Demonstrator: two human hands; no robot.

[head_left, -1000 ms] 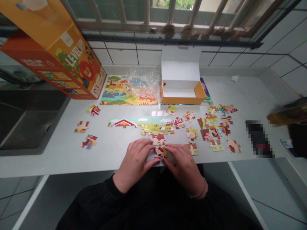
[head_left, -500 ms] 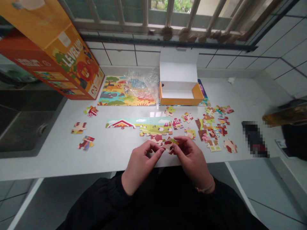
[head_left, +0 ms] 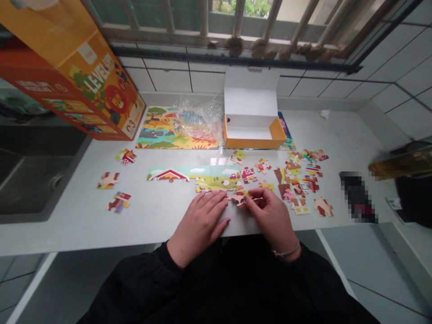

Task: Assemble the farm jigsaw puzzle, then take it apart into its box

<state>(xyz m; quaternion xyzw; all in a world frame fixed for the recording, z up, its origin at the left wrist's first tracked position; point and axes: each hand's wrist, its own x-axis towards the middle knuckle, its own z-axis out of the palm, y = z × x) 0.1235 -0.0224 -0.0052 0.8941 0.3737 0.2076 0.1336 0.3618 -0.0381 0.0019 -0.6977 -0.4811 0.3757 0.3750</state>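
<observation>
A brown-and-cream puzzle piece [head_left: 239, 198] is pinched between the thumb and fingers of my right hand [head_left: 270, 209], just below the joined part of the puzzle. My left hand [head_left: 204, 220] lies flat with its fingers stretched out, covering most of another piece at the lower edge of that part. The joined strip [head_left: 219, 180] shows a red roof, sky, sheep and a small red tractor. A red barn piece [head_left: 249, 174] lies at its right end. Whether the held piece is locked to its neighbour, I cannot tell.
Several loose pieces [head_left: 299, 180] lie to the right, and a few, including a cream piece [head_left: 108, 180], to the left. Behind stand an open orange-and-white box [head_left: 254, 143], a jungle picture board [head_left: 158, 135] under clear plastic, and a tall orange box [head_left: 111, 90]. A sink [head_left: 43, 180] is at left.
My left hand has let go of the brown-and-cream piece and flattened onto the puzzle beside it. My right hand has moved the piece slightly up, closer to the joined strip.
</observation>
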